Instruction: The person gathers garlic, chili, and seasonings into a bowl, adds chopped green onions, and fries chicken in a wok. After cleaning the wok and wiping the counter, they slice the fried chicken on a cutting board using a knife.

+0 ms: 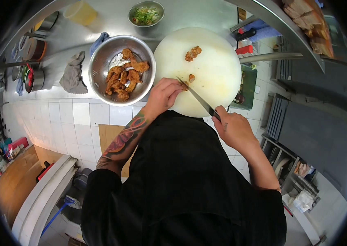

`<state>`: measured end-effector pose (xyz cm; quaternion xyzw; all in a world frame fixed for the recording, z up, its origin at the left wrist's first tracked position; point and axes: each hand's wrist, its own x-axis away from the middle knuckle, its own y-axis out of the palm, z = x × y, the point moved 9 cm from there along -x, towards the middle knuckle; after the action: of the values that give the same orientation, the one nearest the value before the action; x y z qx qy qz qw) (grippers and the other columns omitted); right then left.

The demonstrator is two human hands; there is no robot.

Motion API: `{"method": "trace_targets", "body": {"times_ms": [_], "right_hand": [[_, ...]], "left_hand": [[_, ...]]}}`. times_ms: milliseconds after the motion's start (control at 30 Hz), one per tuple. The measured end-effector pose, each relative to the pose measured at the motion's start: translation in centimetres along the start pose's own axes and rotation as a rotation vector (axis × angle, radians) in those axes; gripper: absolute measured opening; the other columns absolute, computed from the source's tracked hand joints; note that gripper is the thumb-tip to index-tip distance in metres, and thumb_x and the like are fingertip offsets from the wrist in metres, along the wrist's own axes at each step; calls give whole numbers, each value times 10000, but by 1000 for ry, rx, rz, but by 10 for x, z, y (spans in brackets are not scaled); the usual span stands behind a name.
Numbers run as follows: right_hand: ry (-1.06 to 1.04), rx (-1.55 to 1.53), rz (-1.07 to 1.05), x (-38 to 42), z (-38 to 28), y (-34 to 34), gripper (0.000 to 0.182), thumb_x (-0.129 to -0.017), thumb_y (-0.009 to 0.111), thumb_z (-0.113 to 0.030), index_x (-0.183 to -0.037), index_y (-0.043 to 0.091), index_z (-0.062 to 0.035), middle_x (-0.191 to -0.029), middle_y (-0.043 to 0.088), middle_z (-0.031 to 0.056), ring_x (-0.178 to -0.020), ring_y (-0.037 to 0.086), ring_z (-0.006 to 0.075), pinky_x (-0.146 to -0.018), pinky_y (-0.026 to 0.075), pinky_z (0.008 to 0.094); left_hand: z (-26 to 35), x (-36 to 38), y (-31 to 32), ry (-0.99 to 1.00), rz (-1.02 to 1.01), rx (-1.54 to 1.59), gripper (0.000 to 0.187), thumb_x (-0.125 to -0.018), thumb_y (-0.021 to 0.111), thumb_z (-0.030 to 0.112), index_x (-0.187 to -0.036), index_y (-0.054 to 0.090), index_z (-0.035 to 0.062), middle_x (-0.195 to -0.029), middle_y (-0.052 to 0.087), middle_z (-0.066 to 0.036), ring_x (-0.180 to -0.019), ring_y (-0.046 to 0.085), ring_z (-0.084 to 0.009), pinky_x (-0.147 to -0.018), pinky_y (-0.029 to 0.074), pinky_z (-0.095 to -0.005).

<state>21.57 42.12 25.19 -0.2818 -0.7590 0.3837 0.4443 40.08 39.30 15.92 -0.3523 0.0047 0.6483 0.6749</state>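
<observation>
My right hand (234,126) is wrapped round the dark handle of a kitchen knife (200,99). Its blade slants up and left across a round white cutting board (218,78). At the board's left edge, the bent fingers of my left hand (166,93) press on a small piece of fried chicken (185,86), partly hidden by the fingers and blade. One small bit of fried chicken (192,77) lies just above the blade, and a larger piece (193,53) sits farther up the board. Left of the board, a perforated steel bowl (96,84) holds several browned fried pieces.
A small metal bowl of sliced green onions (145,15) stands at the back. A grey cloth (74,74) lies left of the perforated bowl. Pots and a yellowish plastic container (80,13) are at far left. A red-handled tool (244,50) and a green bin (248,86) are right of the board.
</observation>
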Motion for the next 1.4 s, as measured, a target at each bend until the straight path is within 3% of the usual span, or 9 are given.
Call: {"method": "trace_targets", "body": {"times_ms": [700,900,967,1000,1067,1100,1167,1267,1400], "right_hand": [[26,10,-66,-27,-11,11,196,-944,555,-174,-995,498,6,-650,627,204,-658,646,408,-623,503,525],[30,-159,98,-80,-1,26,263,-967,551,-264,-983,529,-2,-711,639,233,-763,641,440,-691,504,535],[-45,-383,208,-69,18,11,302,-979,562,-291,-940,529,6,-678,638,172,-598,642,350,-560,508,463],[-51,-383,207,-61,25,6,302,-979,562,-291,-940,529,6,-678,638,172,-598,642,350,-560,508,463],[260,-824,156,-38,65,9,299,-992,562,-284,-899,524,-2,-605,574,85,-408,540,201,-399,432,355],[254,-825,159,-32,75,12,299,-992,562,-284,-899,524,-2,-605,574,85,-408,540,201,-399,432,355],[355,-1042,234,-21,105,33,261,-1002,550,-259,-894,525,-23,-570,493,23,-334,421,93,-320,338,279],[402,-1191,189,-11,110,66,239,-1002,550,-251,-900,527,-36,-569,466,17,-338,423,103,-326,346,280],[375,-1291,211,-21,88,88,234,-1016,534,-253,-992,555,-22,-606,484,18,-349,423,105,-332,337,270]], "left_hand": [[-2,-1,1,11,-36,-7,183,-734,723,-35,-892,685,48,-946,658,-74,-857,627,-277,-735,514,-360],[7,7,-1,-2,-65,-16,225,-729,752,-8,-931,670,46,-986,646,-85,-908,616,-295,-786,500,-378],[8,6,-2,-13,-79,-31,252,-725,761,1,-952,659,46,-1010,638,-89,-936,609,-302,-806,494,-384],[8,7,0,-24,-92,-38,285,-730,769,18,-983,643,45,-1027,625,-98,-959,599,-313,-818,489,-391],[6,6,4,-34,-103,-50,319,-734,777,35,-1015,626,44,-1044,612,-106,-983,590,-323,-829,484,-398],[4,1,8,-25,-109,-57,363,-739,784,53,-1054,602,45,-1063,594,-123,-988,583,-334,-837,482,-405],[3,-13,14,-7,-117,-69,409,-745,790,70,-1094,579,46,-1082,577,-140,-994,576,-345,-845,481,-413],[-1,-44,13,-24,-34,-172,479,-757,793,88,-1163,544,38,-1128,541,-173,-962,587,-348,-834,492,-422],[-29,-70,25,-215,-16,-163,497,-807,773,103,-1226,521,12,-1175,514,-180,-867,615,-301,-769,525,-403]]}}
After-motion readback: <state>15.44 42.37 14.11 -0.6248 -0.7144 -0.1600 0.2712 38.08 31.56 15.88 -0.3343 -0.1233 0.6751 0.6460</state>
